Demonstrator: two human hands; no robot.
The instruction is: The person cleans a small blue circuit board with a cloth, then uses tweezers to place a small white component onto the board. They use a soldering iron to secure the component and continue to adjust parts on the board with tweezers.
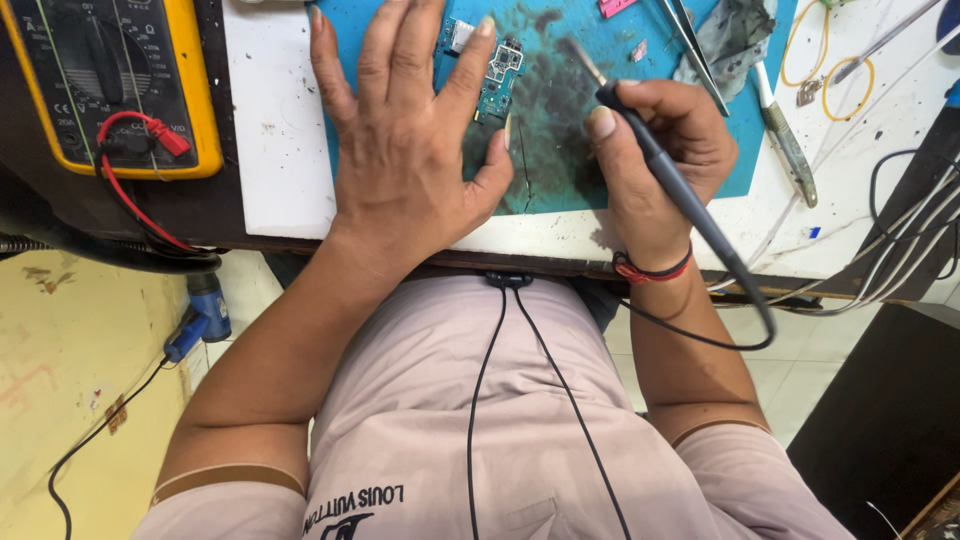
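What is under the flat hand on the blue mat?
The left hand lies flat over a small green circuit board on the stained blue mat. Only the board's right part shows past the fingers; the rest is covered.

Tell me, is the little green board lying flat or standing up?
Flat. The circuit board lies on the teal mat, pressed under the left hand fingers. The right hand holds a soldering iron.

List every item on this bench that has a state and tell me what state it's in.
Left hand: flat, fingers spread, pressing on the circuit board.
Right hand: gripping the soldering iron.
Soldering iron: held, tip raised over the mat.
Circuit board: bare, lying on the stained mat.
Multimeter: red lead plugged in.
Tweezers: lying unused.
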